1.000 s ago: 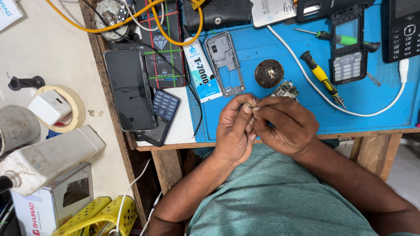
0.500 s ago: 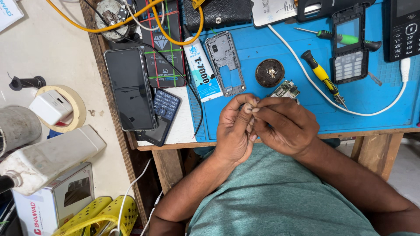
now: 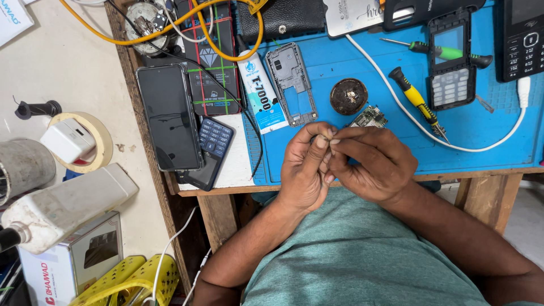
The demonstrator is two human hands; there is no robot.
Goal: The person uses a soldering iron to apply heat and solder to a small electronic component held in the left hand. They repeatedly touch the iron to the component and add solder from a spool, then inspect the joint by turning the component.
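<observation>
My left hand (image 3: 305, 167) and my right hand (image 3: 371, 163) meet over the near edge of the blue work mat (image 3: 481, 136). Their fingertips pinch a tiny part (image 3: 326, 136) between them; it is too small to identify. Just beyond my fingers lies a small green circuit board (image 3: 370, 117), partly hidden by my right hand. A round dark tin (image 3: 348, 96) sits behind it, and a grey phone frame (image 3: 290, 84) lies to its left.
A yellow-handled screwdriver (image 3: 418, 104), a green one (image 3: 447, 52), a keypad phone body (image 3: 451, 68), a white cable (image 3: 430, 139) and a glue tube (image 3: 260, 93) lie on the bench. A black smartphone (image 3: 169, 116) and a blue keypad (image 3: 214, 138) lie left. Tape roll (image 3: 96, 144) and boxes stand on the floor.
</observation>
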